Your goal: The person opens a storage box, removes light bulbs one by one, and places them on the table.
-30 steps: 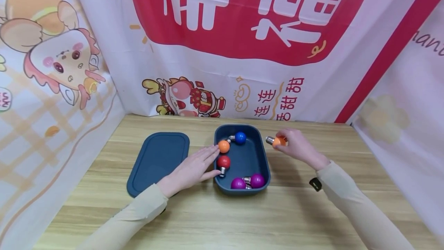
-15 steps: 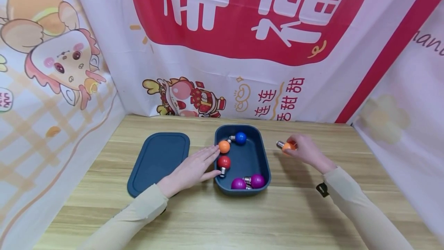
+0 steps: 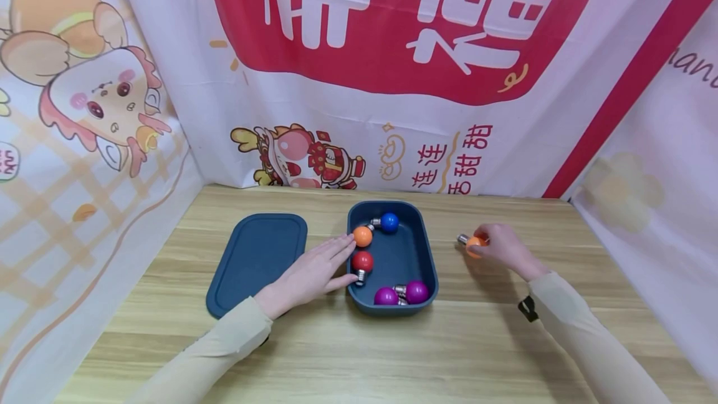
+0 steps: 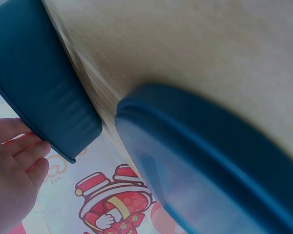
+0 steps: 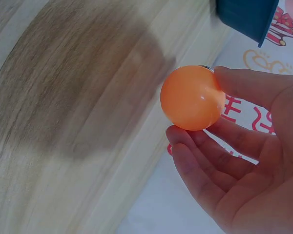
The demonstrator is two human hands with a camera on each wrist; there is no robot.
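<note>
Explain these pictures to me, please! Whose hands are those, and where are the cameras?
There's no robot here, just a person working. The big picture comes from a camera on their head, looking down. The other two come from cameras on each wrist.

On the wood-patterned table are a dark blue box and a flat piece that looks like its lid. Inside the box are a blue bulb, an orange bulb, a red bulb and two purple bulbs.

The left hand touches the box's edge. The right hand's fingers hold another orange bulb.
</note>
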